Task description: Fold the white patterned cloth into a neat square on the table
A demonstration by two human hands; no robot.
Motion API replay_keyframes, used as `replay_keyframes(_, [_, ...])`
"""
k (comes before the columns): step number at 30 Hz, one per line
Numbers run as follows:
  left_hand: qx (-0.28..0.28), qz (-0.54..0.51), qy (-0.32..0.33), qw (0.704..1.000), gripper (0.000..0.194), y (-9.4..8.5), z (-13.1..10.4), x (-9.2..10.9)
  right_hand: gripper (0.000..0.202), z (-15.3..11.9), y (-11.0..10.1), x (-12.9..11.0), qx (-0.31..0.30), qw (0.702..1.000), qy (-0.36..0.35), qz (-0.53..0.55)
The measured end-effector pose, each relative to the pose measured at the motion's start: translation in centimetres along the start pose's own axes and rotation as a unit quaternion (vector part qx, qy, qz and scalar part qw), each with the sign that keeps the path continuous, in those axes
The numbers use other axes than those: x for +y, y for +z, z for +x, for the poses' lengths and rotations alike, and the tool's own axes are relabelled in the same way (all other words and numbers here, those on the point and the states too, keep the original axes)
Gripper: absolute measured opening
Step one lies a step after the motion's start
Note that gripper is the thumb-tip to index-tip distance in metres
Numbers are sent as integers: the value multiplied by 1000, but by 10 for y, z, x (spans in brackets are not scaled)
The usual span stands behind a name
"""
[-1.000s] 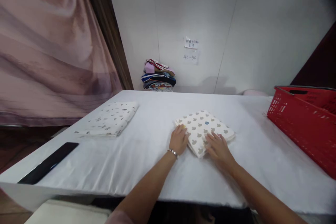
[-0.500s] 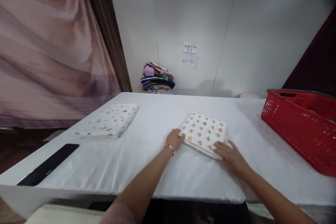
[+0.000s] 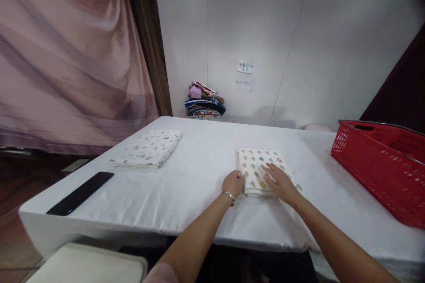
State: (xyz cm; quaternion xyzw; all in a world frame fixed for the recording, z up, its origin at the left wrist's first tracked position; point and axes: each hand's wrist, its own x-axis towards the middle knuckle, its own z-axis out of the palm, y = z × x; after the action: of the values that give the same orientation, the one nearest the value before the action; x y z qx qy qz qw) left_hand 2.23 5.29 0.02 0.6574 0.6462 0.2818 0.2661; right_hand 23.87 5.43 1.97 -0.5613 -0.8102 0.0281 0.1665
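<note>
A folded white cloth (image 3: 254,170) with grey mushroom-like prints and a few coloured ones lies on the white-covered table (image 3: 199,154) in front of me. My left hand (image 3: 233,183), a bracelet on its wrist, is closed at the cloth's left edge near the front corner. Its fingertips are partly hidden against the fabric. Flat across the cloth's right part rests my right hand (image 3: 282,184), fingers stretched out and apart. Off to the left lies a second folded white cloth (image 3: 151,148) with small dark prints, touched by neither hand.
A red plastic basket (image 3: 378,168) stands on the table's right side. At the left front is a dark flat phone-like slab (image 3: 81,192). Folded fabrics (image 3: 205,101) are stacked by the back wall, near handwritten paper signs (image 3: 245,75). A pale stool (image 3: 89,263) stands below the front edge.
The mushroom-print cloth has turned so its sides sit squarer to the table edge. My right hand has moved from its front right corner onto its top. The view has shifted slightly.
</note>
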Motion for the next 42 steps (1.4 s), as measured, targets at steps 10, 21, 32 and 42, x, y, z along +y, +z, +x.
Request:
replay_keyframes(10, [3,-9,-30,1000,26,13,0,-1,56,15,32,-2,-128,982,107,-94])
replay_keyframes(21, [-2,-25,-62,998,31,14,58,2,58,24,39,-14,-101,990,54,-85])
replay_keyframes(32, [26,81,-53,995,29,15,132,5,55,17,49,-7,-47,995,13,-88])
replay_keyframes(42, [-9,126,-13,992,22,18,193,-4,51,14,48,-10,-30,996,-7,-81])
